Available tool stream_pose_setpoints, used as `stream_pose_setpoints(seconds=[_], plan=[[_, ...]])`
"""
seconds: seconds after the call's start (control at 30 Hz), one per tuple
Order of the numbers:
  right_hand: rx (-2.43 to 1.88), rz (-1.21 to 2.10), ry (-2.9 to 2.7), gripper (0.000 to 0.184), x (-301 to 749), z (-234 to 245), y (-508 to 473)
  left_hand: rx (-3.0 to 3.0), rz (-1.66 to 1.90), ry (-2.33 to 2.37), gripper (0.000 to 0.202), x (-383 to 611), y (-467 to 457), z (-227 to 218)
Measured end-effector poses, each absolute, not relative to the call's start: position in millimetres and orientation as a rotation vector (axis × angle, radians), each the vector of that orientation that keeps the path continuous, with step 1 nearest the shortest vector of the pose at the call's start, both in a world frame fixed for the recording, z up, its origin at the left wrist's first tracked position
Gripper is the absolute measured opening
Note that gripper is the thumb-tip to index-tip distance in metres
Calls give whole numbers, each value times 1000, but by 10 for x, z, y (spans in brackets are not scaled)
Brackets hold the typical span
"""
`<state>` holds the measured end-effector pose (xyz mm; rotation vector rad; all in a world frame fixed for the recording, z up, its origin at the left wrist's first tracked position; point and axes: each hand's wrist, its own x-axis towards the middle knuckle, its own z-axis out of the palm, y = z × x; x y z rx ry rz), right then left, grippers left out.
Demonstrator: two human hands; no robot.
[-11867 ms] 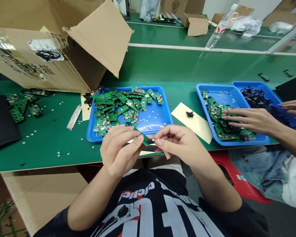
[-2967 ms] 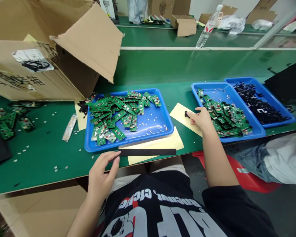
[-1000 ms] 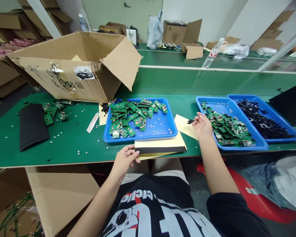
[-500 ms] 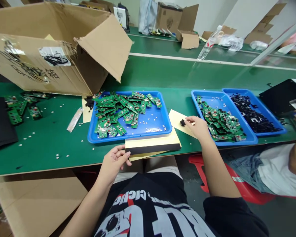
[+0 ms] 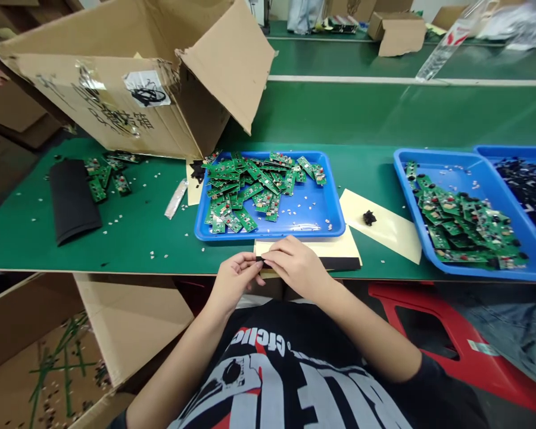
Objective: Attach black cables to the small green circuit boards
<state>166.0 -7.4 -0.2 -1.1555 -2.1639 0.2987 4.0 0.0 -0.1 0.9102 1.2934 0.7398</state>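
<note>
My left hand (image 5: pixel 236 279) and my right hand (image 5: pixel 293 265) meet at the table's front edge, both pinching the left end of a yellow-backed sheet with a black strip (image 5: pixel 335 259). That sheet lies just in front of a blue tray (image 5: pixel 312 221) holding several green circuit boards (image 5: pixel 250 189). A small black part (image 5: pixel 369 217) rests on a separate yellow sheet (image 5: pixel 390 229) to the right, clear of both hands.
A large open cardboard box (image 5: pixel 129 89) lies on its side at back left. A black pad (image 5: pixel 71 199) and loose boards (image 5: pixel 105 176) lie at left. Two blue trays (image 5: pixel 469 179) at right hold boards and black parts. A red stool (image 5: pixel 429 333) stands below.
My right hand left the small black part on the right sheet and came across to the strip sheet beside my left hand. The view shifted right and tilted down.
</note>
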Motion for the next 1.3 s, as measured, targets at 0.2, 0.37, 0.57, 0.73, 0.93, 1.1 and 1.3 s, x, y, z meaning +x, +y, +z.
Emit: stream_pose_setpoints(seconds=[0.2, 0.37, 0.57, 0.73, 0.93, 1.1, 1.3], plan=[[-1189, 187, -2257, 22, 1608, -150, 11, 916, 733, 1302, 30, 30, -20, -57], [-1053, 45, -2342, 27, 1617, -145, 5, 902, 693, 1276, 30, 5, 4, -43], [-1012, 106, -2298, 26, 1631, -167, 24, 877, 647, 1245, 31, -44, 3, -28], [-954, 176, -2255, 21, 1632, -195, 19, 859, 661, 1262, 34, -29, 1, -37], [-938, 343, -2085, 15, 1624, -212, 11, 878, 652, 1289, 35, -1, 2, -16], [-1081, 486, -1692, 12, 1993, -180, -141, 999, 715, 1385, 43, -34, -18, -14], [-1098, 777, -868, 4, 2274, -313, -298, 2176, 487, 1809, 33, -57, -52, 146]])
